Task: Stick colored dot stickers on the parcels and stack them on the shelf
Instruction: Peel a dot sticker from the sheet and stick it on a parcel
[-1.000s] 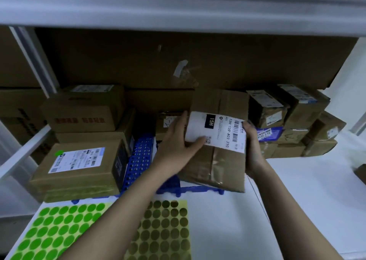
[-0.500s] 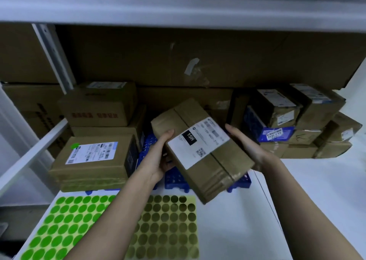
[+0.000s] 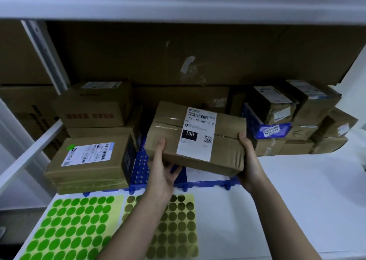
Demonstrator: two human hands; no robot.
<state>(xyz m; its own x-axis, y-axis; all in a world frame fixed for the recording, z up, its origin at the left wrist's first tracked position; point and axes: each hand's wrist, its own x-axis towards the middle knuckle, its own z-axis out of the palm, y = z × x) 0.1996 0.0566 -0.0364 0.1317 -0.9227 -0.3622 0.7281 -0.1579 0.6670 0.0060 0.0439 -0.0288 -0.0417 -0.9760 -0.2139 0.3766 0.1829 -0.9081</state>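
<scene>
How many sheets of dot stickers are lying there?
2: a bright green sticker sheet at the near left, and an olive sticker sheet right beside it, partly covered by the left forearm.

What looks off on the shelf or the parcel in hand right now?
The held parcel, gripped by the left hand and right hand, shows no dot sticker, unlike the stacked parcel with its green dot. Its tape looks wrinkled.

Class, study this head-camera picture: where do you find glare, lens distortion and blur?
Head view: glare streaks the clear tape on the held parcel; wide-angle distortion bows the upper shelf edge; the green dot sheet near the frame's edge looks soft; the shelf's back is dim.
</scene>
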